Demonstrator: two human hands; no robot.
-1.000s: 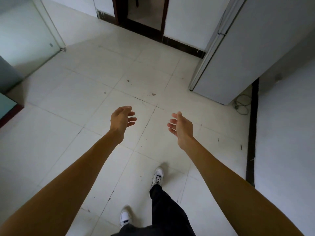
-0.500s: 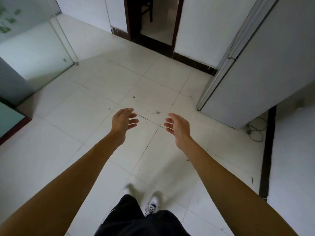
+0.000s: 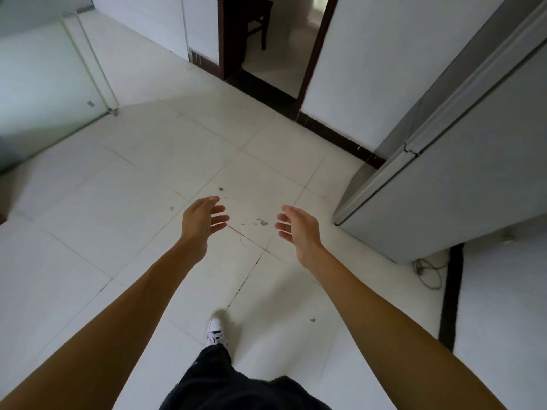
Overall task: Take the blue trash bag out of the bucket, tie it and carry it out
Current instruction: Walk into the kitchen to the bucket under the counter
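Observation:
Neither the blue trash bag nor the bucket shows anywhere in the head view. My left hand (image 3: 201,221) is stretched out in front of me above the white tiled floor, palm turned inward, fingers apart and holding nothing. My right hand (image 3: 299,229) reaches forward beside it, palm facing the left hand, fingers spread and empty too. A gap of bare floor lies between the two hands.
A dark-framed doorway (image 3: 275,54) opens straight ahead, with a dark chair (image 3: 254,22) behind it. A grey fridge (image 3: 461,161) stands at the right with a cable (image 3: 429,270) on the floor beside it. A glass panel (image 3: 44,75) stands at the left. My white shoe (image 3: 216,332) steps forward.
I have walked forward: the doorway and fridge are nearer and lower in view. Both hands stay outstretched and empty. My feet have swapped in stride.

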